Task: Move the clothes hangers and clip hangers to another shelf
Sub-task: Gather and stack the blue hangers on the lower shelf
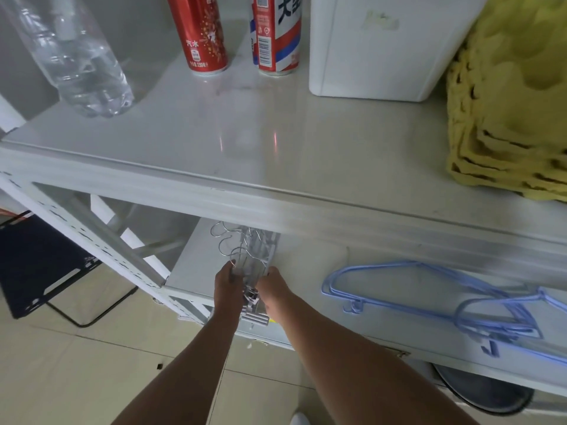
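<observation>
A bunch of metal clip hangers [253, 271] is gripped between both hands at the front edge of the lower shelf [306, 262], near its left corner; the left hand [228, 285] is closed on the bunch's left side, the right hand [273, 286] pressed closed against its right side, hooks pointing back under the upper shelf [245, 154]. Whether the bunch rests on the shelf or is lifted cannot be told. A pile of blue clothes hangers [445, 302] lies untouched on the same lower shelf, toward its right front edge. Judged progress: early, nothing seen delivered to another shelf; clip hangers in hand, blue hangers left. The upper shelf's front middle is bare; a bottle [76, 56], two cans [202, 32] and a white box [383, 47] are kept along its back
</observation>
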Demonstrator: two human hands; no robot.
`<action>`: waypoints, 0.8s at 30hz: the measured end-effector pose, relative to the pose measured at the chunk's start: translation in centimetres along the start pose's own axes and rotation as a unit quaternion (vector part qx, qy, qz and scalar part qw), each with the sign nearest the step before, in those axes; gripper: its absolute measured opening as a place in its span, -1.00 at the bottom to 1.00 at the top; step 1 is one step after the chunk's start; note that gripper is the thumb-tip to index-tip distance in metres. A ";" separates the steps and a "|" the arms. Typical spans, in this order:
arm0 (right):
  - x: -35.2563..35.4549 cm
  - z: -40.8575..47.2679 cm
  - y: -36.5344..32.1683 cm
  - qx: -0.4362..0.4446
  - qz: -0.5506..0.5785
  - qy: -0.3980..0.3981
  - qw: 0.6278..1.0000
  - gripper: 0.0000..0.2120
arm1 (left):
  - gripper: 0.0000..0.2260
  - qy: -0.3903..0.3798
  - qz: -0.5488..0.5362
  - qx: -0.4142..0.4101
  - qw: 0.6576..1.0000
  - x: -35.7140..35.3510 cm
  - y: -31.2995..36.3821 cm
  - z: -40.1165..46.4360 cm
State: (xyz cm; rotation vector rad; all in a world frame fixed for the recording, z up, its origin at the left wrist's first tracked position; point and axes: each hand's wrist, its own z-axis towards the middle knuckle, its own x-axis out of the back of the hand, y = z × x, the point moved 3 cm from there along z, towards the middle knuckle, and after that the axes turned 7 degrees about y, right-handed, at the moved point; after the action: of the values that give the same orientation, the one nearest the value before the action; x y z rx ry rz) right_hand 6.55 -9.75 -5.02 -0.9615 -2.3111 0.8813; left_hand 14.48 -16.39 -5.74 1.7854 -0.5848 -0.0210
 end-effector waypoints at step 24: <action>4.9 -0.4 0.8 0.021 -0.041 0.003 0.999 -0.41 | -0.39 0.055 0.071 -0.018 0.996 1.1 0.4 -1.9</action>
State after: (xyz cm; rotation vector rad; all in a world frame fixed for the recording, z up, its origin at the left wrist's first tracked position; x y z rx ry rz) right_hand 4.01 -5.47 -4.45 -0.8452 -2.2992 0.8892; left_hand 15.84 -15.21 -4.52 1.6943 -0.6266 0.1624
